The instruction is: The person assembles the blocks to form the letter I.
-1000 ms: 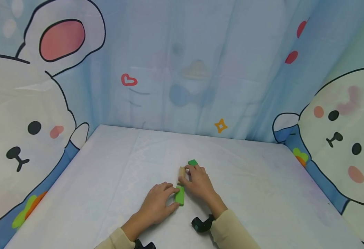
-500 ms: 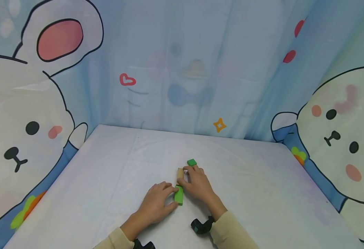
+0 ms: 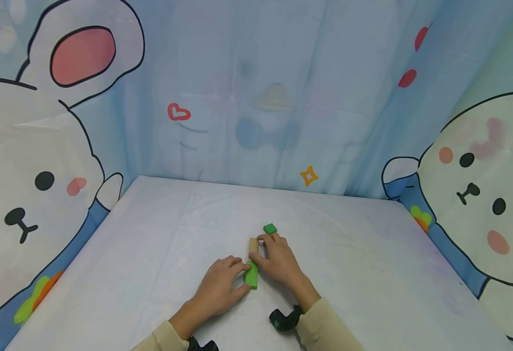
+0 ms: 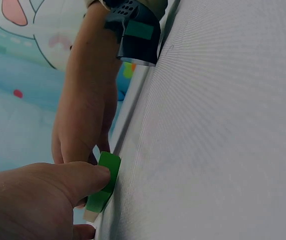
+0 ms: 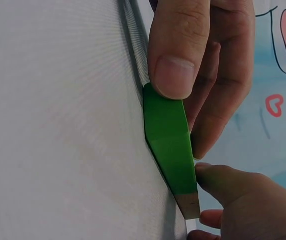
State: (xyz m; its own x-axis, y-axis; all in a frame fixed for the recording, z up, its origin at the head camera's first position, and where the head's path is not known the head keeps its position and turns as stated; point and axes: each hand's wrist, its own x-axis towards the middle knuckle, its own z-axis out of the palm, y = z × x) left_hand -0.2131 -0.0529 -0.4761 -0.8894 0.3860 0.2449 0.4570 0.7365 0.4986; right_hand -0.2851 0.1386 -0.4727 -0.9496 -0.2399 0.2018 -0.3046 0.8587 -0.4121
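In the head view a bright green block lies lengthwise on the white tabletop. My left hand pinches it by its ends, the thumb on the near end and a forefinger at the far end. Beyond it, in line and seemingly touching end to end, is a plain wood-coloured block. My right hand holds this one between thumb and forefinger; part of it is covered. In the right wrist view, the left thumb presses the green block, and the wood-coloured block shows at its far end.
Another green block lies just past the right hand's fingers. Black wrist cameras sit close to the table under each forearm. A blue cartoon-printed curtain encloses the white table at the back and sides.
The wood-coloured block has shifted slightly toward me with the right hand, and the small gap to the near green block has closed. The left hand stays nearly still.
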